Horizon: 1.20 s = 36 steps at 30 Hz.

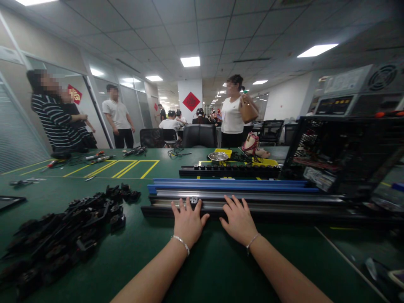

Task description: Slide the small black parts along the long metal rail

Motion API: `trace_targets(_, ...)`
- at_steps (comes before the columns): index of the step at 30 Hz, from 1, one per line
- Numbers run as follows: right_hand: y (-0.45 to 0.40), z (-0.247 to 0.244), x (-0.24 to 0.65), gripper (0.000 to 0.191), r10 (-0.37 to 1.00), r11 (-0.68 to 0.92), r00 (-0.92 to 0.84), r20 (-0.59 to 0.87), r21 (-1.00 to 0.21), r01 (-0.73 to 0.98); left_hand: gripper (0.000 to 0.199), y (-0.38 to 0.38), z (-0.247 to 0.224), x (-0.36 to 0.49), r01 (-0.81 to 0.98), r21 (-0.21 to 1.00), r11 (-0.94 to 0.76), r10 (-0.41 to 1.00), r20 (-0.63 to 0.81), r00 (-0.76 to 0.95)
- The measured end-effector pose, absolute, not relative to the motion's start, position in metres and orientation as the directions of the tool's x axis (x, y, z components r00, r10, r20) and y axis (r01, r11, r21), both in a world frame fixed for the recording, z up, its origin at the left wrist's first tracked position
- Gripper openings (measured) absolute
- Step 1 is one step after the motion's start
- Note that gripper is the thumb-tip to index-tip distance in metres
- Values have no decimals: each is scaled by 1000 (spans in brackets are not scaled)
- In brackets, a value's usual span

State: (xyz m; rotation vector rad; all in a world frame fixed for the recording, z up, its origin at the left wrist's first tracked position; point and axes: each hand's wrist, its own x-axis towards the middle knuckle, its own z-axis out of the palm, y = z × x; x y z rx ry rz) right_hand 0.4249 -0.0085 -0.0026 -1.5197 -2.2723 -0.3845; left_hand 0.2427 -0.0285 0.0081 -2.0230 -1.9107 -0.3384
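My left hand lies flat with its fingers spread over the near black rail, close to the rail's left part. By its fingertips a small black-and-silver part sits on the rail. To the right, my right hand rests on the same rail, its fingers apart and stretched forward. Neither hand is wrapped round anything. Behind the near rail runs another long dark rail with a silver face, and past it lies a blue rail. All run side by side across the green table.
A pile of small black parts spreads over the table's left. An open computer case stands at the right. Farther back are a black strip of parts, a round metal dish, yellow trays and cables. Several people stand or sit beyond.
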Motion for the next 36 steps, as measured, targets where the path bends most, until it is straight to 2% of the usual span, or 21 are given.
trace_targets(7,-8,-2,425,27,825,376,-344,449,19,926,60,-29,11,242,996,-81,28,936,353,3)
trace_targets(36,-7,-2,425,26,829,375,-346,440,22,927,65,-24,13,226,990,-68,121,947,306,-95)
